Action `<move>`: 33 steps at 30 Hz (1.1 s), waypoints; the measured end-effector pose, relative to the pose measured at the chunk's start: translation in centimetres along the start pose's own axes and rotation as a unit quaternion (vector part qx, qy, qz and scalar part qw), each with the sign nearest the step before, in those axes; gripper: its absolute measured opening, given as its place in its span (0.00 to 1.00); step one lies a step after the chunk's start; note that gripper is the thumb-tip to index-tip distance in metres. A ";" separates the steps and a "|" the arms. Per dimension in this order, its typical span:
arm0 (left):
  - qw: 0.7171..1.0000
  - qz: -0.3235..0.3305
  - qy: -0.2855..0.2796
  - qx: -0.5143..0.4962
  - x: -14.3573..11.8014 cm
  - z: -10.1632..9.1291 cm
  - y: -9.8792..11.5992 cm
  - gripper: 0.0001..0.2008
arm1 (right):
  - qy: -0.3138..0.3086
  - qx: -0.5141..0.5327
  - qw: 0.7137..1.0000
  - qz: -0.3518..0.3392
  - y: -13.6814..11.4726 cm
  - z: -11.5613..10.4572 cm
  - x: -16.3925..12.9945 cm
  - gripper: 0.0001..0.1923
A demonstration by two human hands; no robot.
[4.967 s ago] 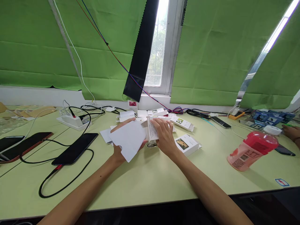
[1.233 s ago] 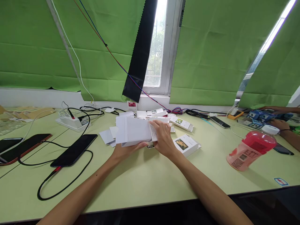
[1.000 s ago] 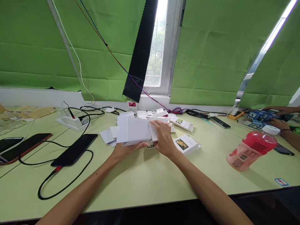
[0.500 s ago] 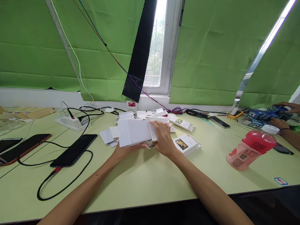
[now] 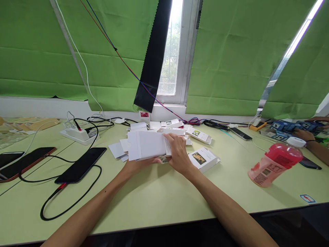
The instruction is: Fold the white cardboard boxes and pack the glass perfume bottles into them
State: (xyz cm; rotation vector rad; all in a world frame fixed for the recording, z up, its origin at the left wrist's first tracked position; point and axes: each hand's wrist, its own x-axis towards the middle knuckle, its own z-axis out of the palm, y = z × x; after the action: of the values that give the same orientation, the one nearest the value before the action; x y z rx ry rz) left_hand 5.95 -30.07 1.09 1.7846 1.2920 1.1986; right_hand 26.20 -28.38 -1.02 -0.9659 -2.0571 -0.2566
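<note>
Both hands (image 5: 177, 154) round white carton (image 5: 146, 145).

5 s ago we had the white card sheet (image 5: 146, 145) tilted, one corner pointing down at the bench, left hand (image 5: 137, 164) under it. Now it's flat and level, w/ our left grip beneath its near edge and right hand (image 5: 178, 152) on its right end. Co-worker's hands (image 5: 303, 133) at far right have shifted around the blue parts (image 5: 290, 126).
</note>
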 end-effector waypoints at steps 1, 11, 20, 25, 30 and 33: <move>1.000 0.002 0.003 0.005 0.0 0.0 0.1 0.14 | -0.001 0.000 1.000 0.003 0.0 0.1 -0.1 0.47; 0.998 0.021 -0.044 0.034 0.1 -0.4 1.3 0.17 | 0.020 0.020 1.000 0.009 -1.2 0.4 -0.5 0.48; 1.000 0.008 -0.011 0.006 -0.1 -0.8 1.9 0.29 | 0.006 0.012 1.000 0.016 -1.5 0.4 -0.6 0.50; 0.999 -0.002 -0.030 0.014 0.2 -1.1 1.6 0.30 | 0.003 0.013 1.000 0.006 -1.7 0.5 -0.7 0.48; 1.000 0.011 -0.021 0.010 0.2 -1.3 1.7 0.34 | -0.008 0.014 1.000 0.007 -1.8 0.5 -0.6 0.48; 1.000 0.008 -0.021 0.008 0.2 -1.2 1.7 0.35 | -0.009 0.019 1.000 0.004 -1.6 0.5 -0.6 0.49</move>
State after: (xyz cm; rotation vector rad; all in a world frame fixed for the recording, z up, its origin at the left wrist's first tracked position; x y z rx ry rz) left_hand 5.49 -30.51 3.14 1.8252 1.2687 1.1565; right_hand 24.97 -29.61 -1.53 -0.9556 -2.0674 -0.2038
